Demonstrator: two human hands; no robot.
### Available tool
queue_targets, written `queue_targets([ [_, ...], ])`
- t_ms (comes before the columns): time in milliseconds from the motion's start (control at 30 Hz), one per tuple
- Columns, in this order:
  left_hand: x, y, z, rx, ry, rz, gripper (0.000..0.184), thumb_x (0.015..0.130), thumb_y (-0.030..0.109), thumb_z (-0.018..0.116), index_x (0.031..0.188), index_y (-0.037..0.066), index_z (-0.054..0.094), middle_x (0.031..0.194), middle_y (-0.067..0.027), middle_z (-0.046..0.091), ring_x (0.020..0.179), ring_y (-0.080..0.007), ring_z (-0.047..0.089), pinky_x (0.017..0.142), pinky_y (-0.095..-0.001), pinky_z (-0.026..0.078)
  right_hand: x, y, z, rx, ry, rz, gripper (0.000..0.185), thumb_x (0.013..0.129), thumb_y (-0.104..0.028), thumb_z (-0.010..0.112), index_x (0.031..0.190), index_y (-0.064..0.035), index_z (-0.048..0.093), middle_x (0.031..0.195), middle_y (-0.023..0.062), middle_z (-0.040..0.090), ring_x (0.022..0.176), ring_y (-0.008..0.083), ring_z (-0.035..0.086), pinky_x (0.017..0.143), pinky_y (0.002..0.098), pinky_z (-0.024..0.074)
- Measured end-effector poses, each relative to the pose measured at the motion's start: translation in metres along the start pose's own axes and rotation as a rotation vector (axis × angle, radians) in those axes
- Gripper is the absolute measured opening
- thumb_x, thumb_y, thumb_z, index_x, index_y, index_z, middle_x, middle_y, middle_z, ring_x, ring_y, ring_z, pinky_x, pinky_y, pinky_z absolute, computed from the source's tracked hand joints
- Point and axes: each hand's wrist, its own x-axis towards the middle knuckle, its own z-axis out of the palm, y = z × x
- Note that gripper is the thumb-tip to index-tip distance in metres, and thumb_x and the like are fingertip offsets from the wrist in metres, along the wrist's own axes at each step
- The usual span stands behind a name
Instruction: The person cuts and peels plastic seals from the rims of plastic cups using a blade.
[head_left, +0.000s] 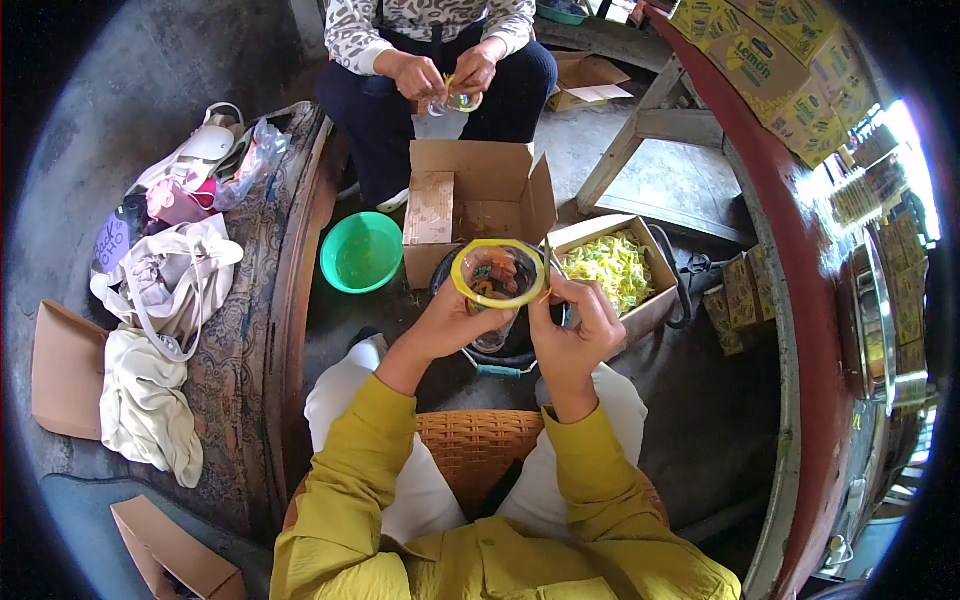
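Observation:
My left hand (447, 322) is wrapped round a clear cup (497, 290) with a yellow rim, held above a dark bucket (520, 362) with a blue handle grip. Through the cup's open top, something reddish-brown shows inside. To the right of the rim, my right hand (575, 325) pinches a thin, dark, pointed tool that stands upright beside the cup's edge. Just behind the hands are an open cardboard box (430, 215) and a second box (652, 300) full of small yellow-green packets (610, 270).
Opposite me a seated person (440, 85) holds a small clear item in both hands. A green basin (362, 252) stands left of the boxes. Bags (165, 270) lie on the patterned bench (240, 400) at left. A wooden frame (630, 150) rises at right.

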Motion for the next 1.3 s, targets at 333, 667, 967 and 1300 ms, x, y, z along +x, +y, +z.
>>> queue_targets([
  [333,-0.002,-0.004,0.000,-0.069,0.011,0.003,0.056,0.074,0.005,0.064,0.123,0.005,0.037,0.117,-0.0060,0.042,0.110,-0.0135,0.041,0.089,-0.0277,0.041,0.000,0.006,0.000,0.153,0.040,0.127,0.016,0.064,0.008,0.067,0.079,0.0032,0.063,0.066,0.0090,0.060,0.058,0.0133,0.059,0.054,0.0221,0.0459],
  [667,0.000,-0.013,0.002,0.077,0.183,0.118,0.057,0.078,0.009,0.065,0.125,0.004,0.032,0.115,-0.0066,0.038,0.109,-0.0150,0.040,0.087,-0.0280,0.044,-0.003,-0.001,0.000,0.104,0.006,0.070,0.016,0.064,0.008,0.067,0.079,0.0026,0.063,0.066,0.0097,0.060,0.059,0.0141,0.059,0.055,0.0225,0.0463],
  [967,0.005,-0.001,0.004,0.037,0.066,0.096,0.054,0.080,0.006,0.062,0.123,0.004,0.029,0.114,-0.0065,0.042,0.103,-0.0144,0.046,0.084,-0.0264,0.046,-0.004,-0.002,0.002,0.089,-0.019,0.035,0.017,0.064,0.006,0.068,0.080,0.0023,0.063,0.068,0.0100,0.061,0.059,0.0143,0.060,0.056,0.0230,0.0479],
  [1300,0.006,0.000,0.011,0.340,0.046,0.264,0.059,0.081,0.000,0.059,0.118,0.005,0.015,0.115,-0.0123,0.042,0.107,-0.0168,0.045,0.090,-0.0284,0.041,-0.006,0.004,0.005,0.003,0.029,0.033,0.017,0.065,0.005,0.070,0.081,0.0016,0.063,0.070,0.0094,0.061,0.060,0.0141,0.060,0.055,0.0229,0.0472],
])
